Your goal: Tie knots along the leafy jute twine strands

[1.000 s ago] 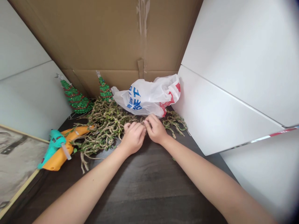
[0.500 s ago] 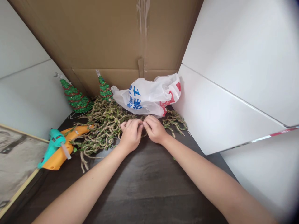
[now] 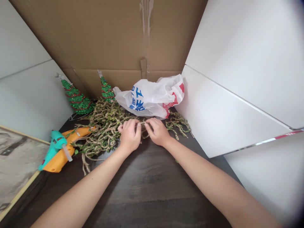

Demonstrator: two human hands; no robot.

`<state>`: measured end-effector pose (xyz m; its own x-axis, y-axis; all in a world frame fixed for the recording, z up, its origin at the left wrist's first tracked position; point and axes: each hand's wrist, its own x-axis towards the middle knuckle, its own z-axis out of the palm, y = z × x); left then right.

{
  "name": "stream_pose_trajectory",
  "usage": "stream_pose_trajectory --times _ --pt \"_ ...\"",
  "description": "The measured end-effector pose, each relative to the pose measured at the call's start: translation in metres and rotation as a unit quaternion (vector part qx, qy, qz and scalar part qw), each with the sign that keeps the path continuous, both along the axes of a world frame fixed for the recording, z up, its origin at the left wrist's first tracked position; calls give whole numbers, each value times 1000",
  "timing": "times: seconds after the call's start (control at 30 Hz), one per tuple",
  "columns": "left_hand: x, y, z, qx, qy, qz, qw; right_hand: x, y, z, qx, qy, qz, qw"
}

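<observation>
While both forearms reach over the dark wood table (image 3: 152,193), the L hand (image 3: 129,135) and R hand (image 3: 158,132) meet at the near side of a leafy jute vine (image 3: 104,134). L grip is narrow, thumb and fingers pinched on a strand; R grip looks narrow too, fingertips on the strand just beside L, though its exact hold is partly hidden. Vine lies in a loose heap on the table, w/ a tuft running off to the right. Short, close pinches w/o hard tugs should best spare the leaves and limit snags.

Left of the heap, a teal glue gun (image 3: 54,148) rests on a curved orange piece (image 3: 62,163), its glue stick (image 3: 67,153) poking out. Just behind the hands sits a white plastic bag (image 3: 147,98); two small green trees (image 3: 77,101) stand back left. Edges: white panels (image 3: 228,107) hem the right, cardboard (image 3: 95,38) the back, a grey panel (image 3: 28,91) the left, so moves look roomiest toward the body.
</observation>
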<state>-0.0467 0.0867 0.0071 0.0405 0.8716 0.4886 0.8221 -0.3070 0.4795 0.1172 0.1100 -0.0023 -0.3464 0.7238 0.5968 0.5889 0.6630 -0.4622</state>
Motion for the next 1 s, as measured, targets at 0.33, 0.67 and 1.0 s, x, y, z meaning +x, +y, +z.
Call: stream_pose_trajectory --times 0.33,0.67,1.0 --pt "2 -4 2 23 29 -22 999 -1 2 0 -13 -44 7 999" --pt "1 2 -3 3 27 0 1000 1 -4 6 -7 -35 26 999" --pt "1 0 -2 -10 75 -105 992 1 -3 6 30 43 37 998"
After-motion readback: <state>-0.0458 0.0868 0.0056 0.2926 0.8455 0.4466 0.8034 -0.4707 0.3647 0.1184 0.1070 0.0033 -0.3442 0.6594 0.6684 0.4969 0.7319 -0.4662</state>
